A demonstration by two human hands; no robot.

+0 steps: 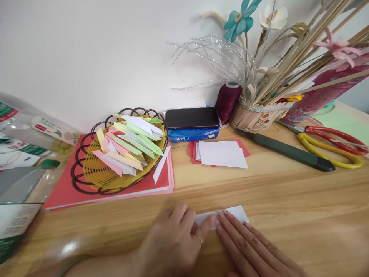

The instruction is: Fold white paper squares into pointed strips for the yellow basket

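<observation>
A folded strip of white paper (238, 212) lies on the wooden table in front of me. My left hand (175, 238), with a gold ring on one finger, has its fingers curled around the strip's left end and its thumb pressed along the lower edge. Flat on the strip's right part rest the straight fingers of my right hand (248, 242). Beyond the hands sits a small stack of white paper cards (223, 154) on red ones. To the left, a yellow basket (92, 169) with looped dark edging holds several folded paper strips (138, 134) in pastel colours.
Under the basket are red sheets (65, 188). Plastic bottles (24, 196) stand at left. A phone (192, 117) rests on a blue packet (193, 134) beside a maroon thread spool (228, 100). A flower-filled holder (253, 115), a dark green cutter (291, 150) and scissors (331, 144) occupy the right.
</observation>
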